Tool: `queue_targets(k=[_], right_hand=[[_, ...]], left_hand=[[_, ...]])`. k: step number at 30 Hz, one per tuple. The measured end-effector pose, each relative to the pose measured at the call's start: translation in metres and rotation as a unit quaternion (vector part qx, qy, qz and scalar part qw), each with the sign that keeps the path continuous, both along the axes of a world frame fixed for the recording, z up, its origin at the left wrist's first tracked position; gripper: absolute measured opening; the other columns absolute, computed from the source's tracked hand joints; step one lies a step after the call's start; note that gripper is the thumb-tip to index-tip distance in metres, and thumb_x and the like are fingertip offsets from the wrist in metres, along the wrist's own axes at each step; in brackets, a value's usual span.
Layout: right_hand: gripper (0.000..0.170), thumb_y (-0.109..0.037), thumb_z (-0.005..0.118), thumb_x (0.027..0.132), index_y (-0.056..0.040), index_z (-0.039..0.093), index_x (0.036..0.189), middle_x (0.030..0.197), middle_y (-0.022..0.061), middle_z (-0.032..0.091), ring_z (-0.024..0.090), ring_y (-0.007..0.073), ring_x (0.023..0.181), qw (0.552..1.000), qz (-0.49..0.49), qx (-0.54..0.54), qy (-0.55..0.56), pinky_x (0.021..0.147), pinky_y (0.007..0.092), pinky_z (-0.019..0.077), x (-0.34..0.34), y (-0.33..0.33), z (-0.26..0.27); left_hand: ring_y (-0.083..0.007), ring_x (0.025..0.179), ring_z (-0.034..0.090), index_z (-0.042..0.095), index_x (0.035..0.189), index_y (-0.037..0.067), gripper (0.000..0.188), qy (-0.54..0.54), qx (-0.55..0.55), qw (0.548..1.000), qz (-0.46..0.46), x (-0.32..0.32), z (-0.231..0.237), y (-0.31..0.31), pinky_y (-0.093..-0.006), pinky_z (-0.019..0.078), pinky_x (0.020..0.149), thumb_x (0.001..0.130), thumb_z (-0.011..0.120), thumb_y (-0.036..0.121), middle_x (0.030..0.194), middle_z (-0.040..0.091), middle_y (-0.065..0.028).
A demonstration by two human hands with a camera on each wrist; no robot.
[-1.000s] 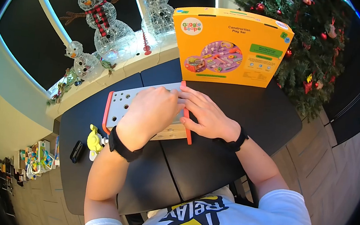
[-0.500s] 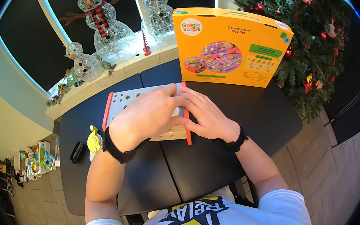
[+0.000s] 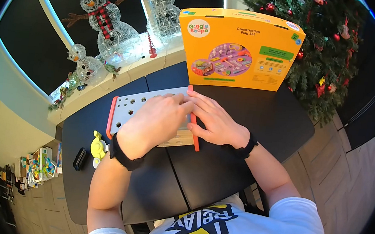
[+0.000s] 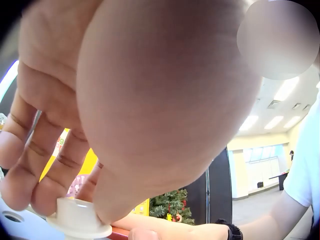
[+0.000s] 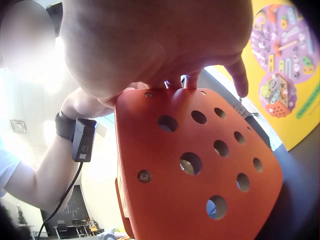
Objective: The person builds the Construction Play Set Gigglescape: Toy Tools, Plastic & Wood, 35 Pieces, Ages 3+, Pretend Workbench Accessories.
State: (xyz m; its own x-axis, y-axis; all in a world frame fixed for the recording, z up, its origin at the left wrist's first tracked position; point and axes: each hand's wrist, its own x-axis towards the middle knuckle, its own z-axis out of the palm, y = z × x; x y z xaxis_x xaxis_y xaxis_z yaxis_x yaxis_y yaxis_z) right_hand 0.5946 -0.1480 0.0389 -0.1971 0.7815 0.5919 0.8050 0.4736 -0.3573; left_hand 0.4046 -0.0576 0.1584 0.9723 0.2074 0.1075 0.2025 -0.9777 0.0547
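A toy workbench with a grey, hole-dotted top (image 3: 124, 112) and red end panels stands on the table. My left hand (image 3: 153, 120) reaches over its top toward the right end. In the left wrist view, its thumb and fingertips pinch a white plastic bolt-like piece (image 4: 77, 218) with a wide flange, upright at the grey surface. My right hand (image 3: 219, 122) holds the right end, fingers laid over the top edge of the red panel (image 5: 200, 137). That panel has several round holes and screw heads.
A yellow construction play set box (image 3: 243, 50) stands behind the workbench. Left of it lie a lime-green toy (image 3: 98, 148) and a small black object (image 3: 80, 159) on the black table (image 3: 260, 106). Snowman figures (image 3: 110, 28) line the window sill; a decorated tree (image 3: 311, 52) is at right.
My left hand turned and lowered at the wrist, briefly showing the white piece, then turned partly back over it. My right hand stayed on the panel edge.
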Motion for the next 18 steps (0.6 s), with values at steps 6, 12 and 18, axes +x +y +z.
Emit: queue_targets(k=[6,12,18], right_hand=[[0.052,-0.037,0.064,0.098,-0.0005,0.059,0.135,0.153,0.0204,0.052,0.042,0.0382,0.148,1.0,-0.002,0.01,-0.005,0.12,0.0514,0.035,0.002,0.003,-0.007],[0.052,-0.035,0.065,0.096,-0.0009,0.059,0.135,0.151,0.0197,0.054,0.043,0.0379,0.148,1.0,0.005,-0.003,0.012,0.12,0.0512,0.0356,0.0,0.0,0.001],[0.052,-0.036,0.065,0.097,-0.0012,0.059,0.136,0.151,0.0183,0.053,0.042,0.0374,0.149,1.0,0.002,-0.003,0.003,0.12,0.0511,0.0353,0.0,0.001,0.0]], left_hand=[[-0.0379,0.114,0.063,0.069,0.11,0.003,0.023,-0.026,-0.037,0.996,-0.073,-0.003,0.009,-0.002,-0.0462,0.0524,0.094,0.087,0.071,0.002,0.116,0.067,-0.015],[-0.0371,0.104,0.068,0.07,0.11,0.004,0.022,0.002,0.002,0.997,0.083,0.005,0.01,-0.014,-0.0474,0.0538,0.088,0.093,0.072,0.018,0.107,0.069,-0.0165],[-0.0375,0.093,0.071,0.071,0.105,0.004,0.016,0.032,0.029,0.996,0.077,0.008,-0.003,-0.006,-0.0485,0.055,0.083,0.094,0.068,0.017,0.097,0.072,-0.0156]])
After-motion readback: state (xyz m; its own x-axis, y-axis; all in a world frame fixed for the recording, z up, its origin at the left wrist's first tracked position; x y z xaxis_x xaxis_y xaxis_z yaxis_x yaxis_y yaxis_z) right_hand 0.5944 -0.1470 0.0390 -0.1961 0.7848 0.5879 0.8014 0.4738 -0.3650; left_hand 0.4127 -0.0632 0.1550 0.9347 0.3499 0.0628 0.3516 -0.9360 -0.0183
